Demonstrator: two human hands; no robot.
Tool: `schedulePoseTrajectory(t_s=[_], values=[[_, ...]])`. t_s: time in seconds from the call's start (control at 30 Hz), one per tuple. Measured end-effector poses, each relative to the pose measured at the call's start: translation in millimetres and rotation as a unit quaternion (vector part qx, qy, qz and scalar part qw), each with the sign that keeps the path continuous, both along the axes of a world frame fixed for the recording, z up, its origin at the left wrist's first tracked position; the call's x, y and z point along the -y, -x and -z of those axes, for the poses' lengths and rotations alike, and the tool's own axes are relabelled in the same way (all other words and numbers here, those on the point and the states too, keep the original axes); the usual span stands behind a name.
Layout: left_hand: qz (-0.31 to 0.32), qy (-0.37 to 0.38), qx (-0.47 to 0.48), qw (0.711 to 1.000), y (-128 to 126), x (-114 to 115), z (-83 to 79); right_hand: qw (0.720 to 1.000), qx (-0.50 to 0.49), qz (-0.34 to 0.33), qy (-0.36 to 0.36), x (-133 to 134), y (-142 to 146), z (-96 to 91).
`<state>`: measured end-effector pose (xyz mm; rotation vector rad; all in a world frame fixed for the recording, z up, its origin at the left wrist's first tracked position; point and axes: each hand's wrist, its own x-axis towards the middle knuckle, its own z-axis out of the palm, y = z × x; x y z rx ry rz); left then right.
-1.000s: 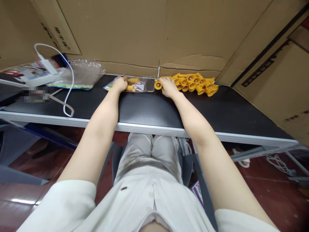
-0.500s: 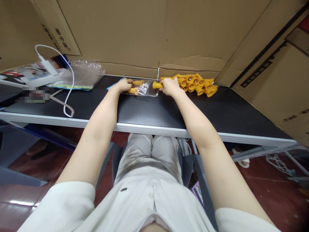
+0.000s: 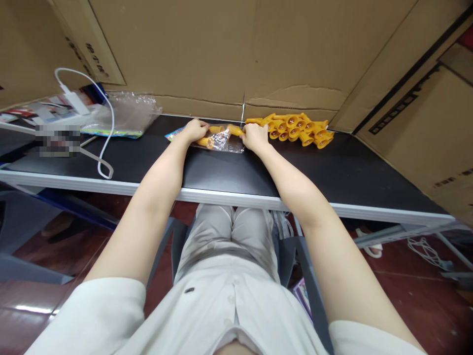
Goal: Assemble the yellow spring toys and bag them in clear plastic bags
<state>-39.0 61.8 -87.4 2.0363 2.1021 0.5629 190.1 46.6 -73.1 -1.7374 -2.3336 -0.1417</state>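
A clear plastic bag (image 3: 232,146) with a colourful printed end lies on the black table, and a couple of yellow trumpet-shaped plastic pieces show inside it. My left hand (image 3: 195,129) is closed on the bag near its printed end, over the pieces in it. At the bag's right end, my right hand (image 3: 255,136) grips a yellow trumpet-shaped piece (image 3: 235,130) by its narrow end. That piece points left, its wide end at or within the bag's mouth; the film makes it hard to tell. Right beside this hand lies a pile of similar yellow pieces (image 3: 295,129).
More flat clear bags (image 3: 129,114) with a colourful edge lie at left. Near them are a white charger (image 3: 76,102) with a looping white cable (image 3: 111,111) and assorted papers. Cardboard (image 3: 207,54) stands upright along the back and right. The table's metal edge (image 3: 236,198) runs before me.
My right hand has moved left and slightly down, bringing the yellow trumpet-shaped piece to the bag. My left hand has shifted slightly right, still on the bag.
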Motion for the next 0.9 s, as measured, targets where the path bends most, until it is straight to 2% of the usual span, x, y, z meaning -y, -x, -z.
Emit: schedulePoseTrajectory(t_s=[0.27,0.53,0.9], values=[[-0.007,-0.001,0.031,0.999,-0.4,6.2,-3.5,0.999,-0.024,0.024,0.0,2.4,8.8,5.1],[-0.009,-0.001,0.04,0.999,-3.2,11.1,-7.4,1.0,-0.023,0.015,0.0,6.4,10.7,2.1],[-0.028,0.01,0.048,0.998,-6.4,15.8,-11.9,0.999,-0.023,0.016,-0.022,1.6,12.8,8.5]])
